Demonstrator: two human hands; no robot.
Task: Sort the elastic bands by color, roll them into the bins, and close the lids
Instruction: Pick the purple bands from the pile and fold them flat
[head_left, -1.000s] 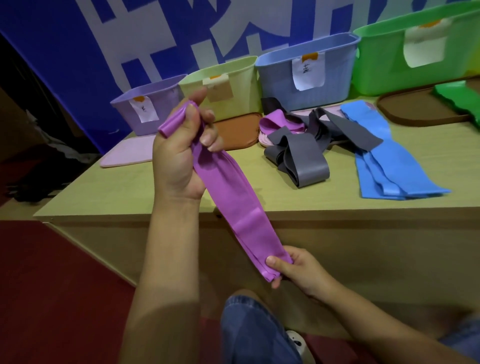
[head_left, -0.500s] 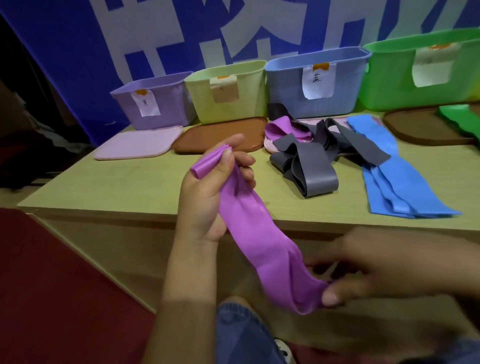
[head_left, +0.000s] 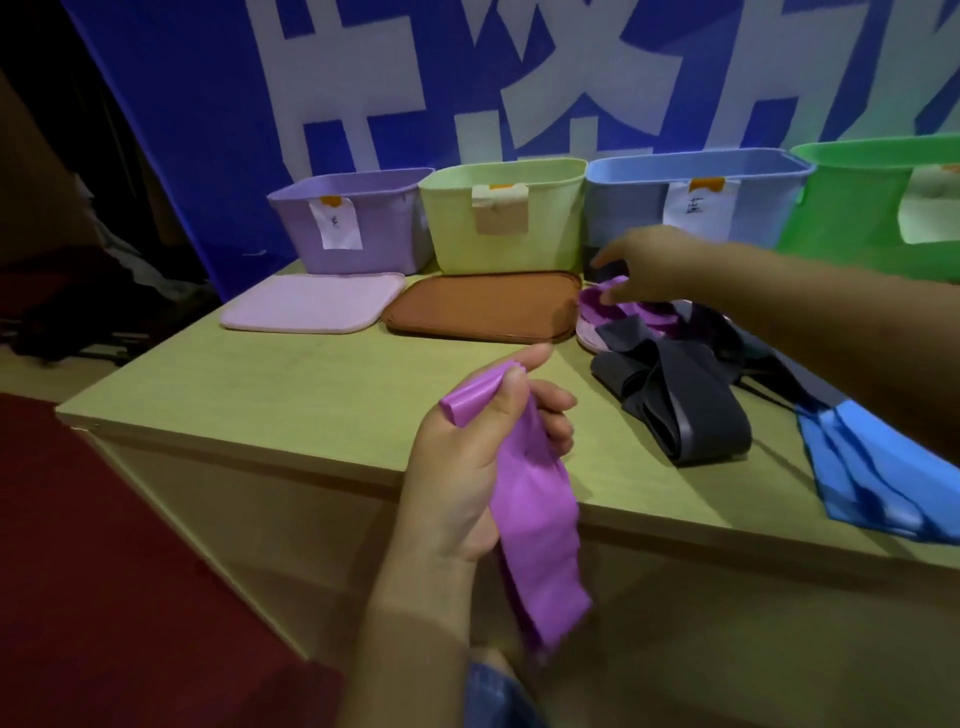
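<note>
My left hand (head_left: 467, 467) grips the top of a purple elastic band (head_left: 535, 525), which hangs down past the table's front edge. My right hand (head_left: 644, 265) is stretched out over a second purple band (head_left: 602, 306) lying in front of the blue bin (head_left: 623, 208); its fingers look relaxed and touch or hover just above that band. Grey bands (head_left: 675, 405) lie in a heap beside it, and blue bands (head_left: 872, 483) lie at the right. A purple bin (head_left: 389, 228), a yellow-green bin (head_left: 457, 234) and a green bin (head_left: 852, 208) stand open along the back.
A lilac lid (head_left: 311, 304) and a brown lid (head_left: 483, 306) lie flat in front of the purple and yellow-green bins. The wooden table (head_left: 285, 395) drops off at its front edge onto red floor at the left. A blue banner hangs behind the bins.
My right hand let go of the hanging band's lower end and moved up and forward to the purple band on the table. My left hand lowered, still holding its band.
</note>
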